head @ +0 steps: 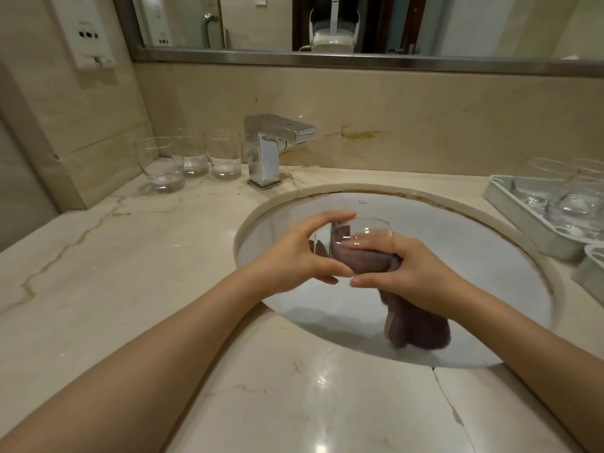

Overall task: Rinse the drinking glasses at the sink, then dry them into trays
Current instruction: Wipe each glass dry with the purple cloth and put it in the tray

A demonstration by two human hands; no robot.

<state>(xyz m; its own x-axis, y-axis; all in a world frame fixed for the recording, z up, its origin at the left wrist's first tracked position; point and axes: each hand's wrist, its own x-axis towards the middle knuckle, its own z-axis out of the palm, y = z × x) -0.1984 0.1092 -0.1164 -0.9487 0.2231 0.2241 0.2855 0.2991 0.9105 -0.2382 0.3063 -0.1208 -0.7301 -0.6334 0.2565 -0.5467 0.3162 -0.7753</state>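
Head view: both hands meet over the sink [510, 256], clamped on one clear drinking glass [356, 233] held on its side above the basin. The left hand [294, 256] curls round the glass's base end, fingers over the top and thumb underneath. The right hand [402, 266] grips a purple-grey cloth [421, 325], part of it pushed inside the glass through the mouth, the rest hanging down below the right wrist into the basin. The fingertips of the two hands nearly touch beneath the glass.

Beyond the left hand, a chrome tap [268, 148] stands on the marble counter [130, 273], its spout pointing toward the basin. Further left of the tap, three empty glasses [192, 158] stand upright in a close group near the wall corner.

Well off to the right of the right hand, a pale tray [503, 197] sits on the counter with several glasses [572, 197] in it; how they lie is blurred. The corner of a second tray [591, 269] shows just in front of it, at the frame edge
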